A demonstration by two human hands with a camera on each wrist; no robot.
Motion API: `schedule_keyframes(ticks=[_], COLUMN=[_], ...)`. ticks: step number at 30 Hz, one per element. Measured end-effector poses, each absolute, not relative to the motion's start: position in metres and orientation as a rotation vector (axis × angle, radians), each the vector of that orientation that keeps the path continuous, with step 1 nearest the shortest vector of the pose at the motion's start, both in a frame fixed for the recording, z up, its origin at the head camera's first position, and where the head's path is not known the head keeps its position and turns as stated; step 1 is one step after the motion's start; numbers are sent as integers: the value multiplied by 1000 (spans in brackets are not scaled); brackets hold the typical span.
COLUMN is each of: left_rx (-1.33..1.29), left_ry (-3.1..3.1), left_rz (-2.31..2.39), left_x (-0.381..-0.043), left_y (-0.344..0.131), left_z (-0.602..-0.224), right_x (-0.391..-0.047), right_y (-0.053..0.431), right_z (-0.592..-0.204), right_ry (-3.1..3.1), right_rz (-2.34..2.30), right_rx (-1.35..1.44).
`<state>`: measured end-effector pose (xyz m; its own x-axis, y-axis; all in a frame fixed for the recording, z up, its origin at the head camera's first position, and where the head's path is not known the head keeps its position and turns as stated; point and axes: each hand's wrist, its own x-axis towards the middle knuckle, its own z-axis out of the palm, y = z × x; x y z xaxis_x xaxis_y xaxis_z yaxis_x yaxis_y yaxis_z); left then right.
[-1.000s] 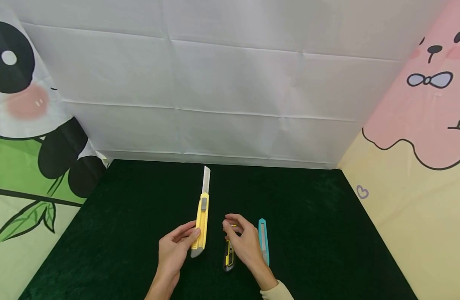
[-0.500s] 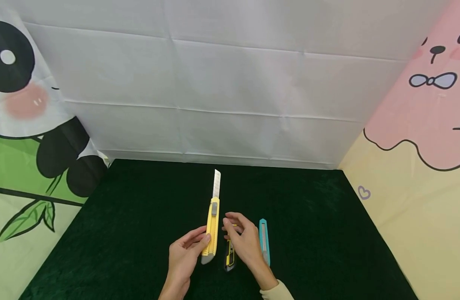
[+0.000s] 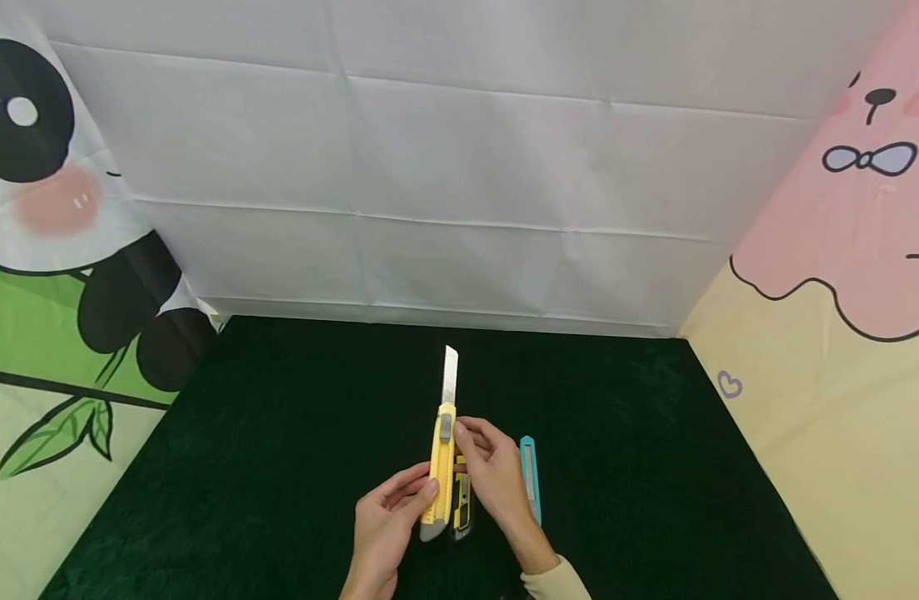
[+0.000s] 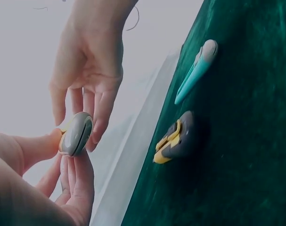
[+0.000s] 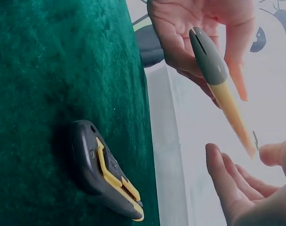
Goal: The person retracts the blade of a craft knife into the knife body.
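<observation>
A yellow utility knife [image 3: 442,467] with a grey end cap stands upright, its blade extended and pointing away. My left hand [image 3: 390,517] pinches the lower part of its handle between thumb and fingers. Beside the grey slider is my right hand [image 3: 496,475], its thumb and fingers spread around the handle; in the right wrist view they appear apart from it. A black-and-yellow utility knife [image 3: 462,508] lies on the green cloth just behind, partly covered by the hands. To the right lies a turquoise utility knife [image 3: 530,475], its lower end hidden by the right wrist.
Dark green cloth [image 3: 294,400] covers the table. A white sheet [image 3: 459,167] rises at the back edge. Printed cloths stand at both sides, one with a panda [image 3: 54,200], the other with a pink bear [image 3: 864,225].
My left hand has carried the yellow utility knife rightward and slightly nearer, up to the right hand. The right hand has shifted slightly right and up. Both lying knives stay on the cloth.
</observation>
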<state>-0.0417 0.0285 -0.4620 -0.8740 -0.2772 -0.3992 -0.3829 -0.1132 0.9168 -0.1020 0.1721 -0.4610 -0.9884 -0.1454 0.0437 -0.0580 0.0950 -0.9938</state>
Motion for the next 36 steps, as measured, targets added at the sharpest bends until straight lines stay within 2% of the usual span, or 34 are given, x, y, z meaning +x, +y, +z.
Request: schedule_keyframes(ticks=[18,29,36], left_rx=[-759,-747,-749], left_ry=[1993,1977,1966], left_rz=[2223,2235,2231], left_x=[-34,-35,-37], left_y=[44,45,47], left_z=[-472,-476,-476], right_x=[-106,-106,-108], right_y=[167,168,167], right_z=[-456,-454,-457], right_ry=[2292,2217,2221], right_rz=[-2045,-2104,-2102], right_rx=[-81,-139,-71])
